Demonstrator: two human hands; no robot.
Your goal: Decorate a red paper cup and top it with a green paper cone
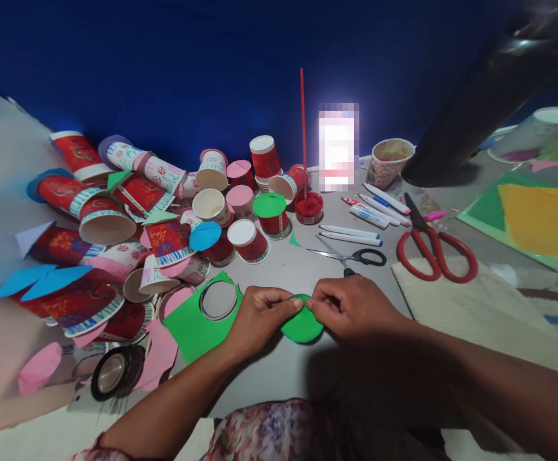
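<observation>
Low over the table's near middle, a round green paper disc [302,325] is pinched at its far edge from both sides. The thumb and fingers of my left hand [262,317] close on its upper left, while my right hand [353,304] grips its upper right. Left of my left hand lies a green paper sheet [190,336] with a round metal ring or lid [218,300] on it. Just beyond my right hand are small scissors [343,256] with black handles, their blades apart. A small green scrap [295,240] lies past the disc.
Decorated paper cups [91,298] pile up on the left, some with paper discs on top. Markers [350,235], large red-handled scissors [435,250] and a cloth [456,307] lie right. A red pot [309,210] holds an upright stick; a black cylinder [480,96] leans behind.
</observation>
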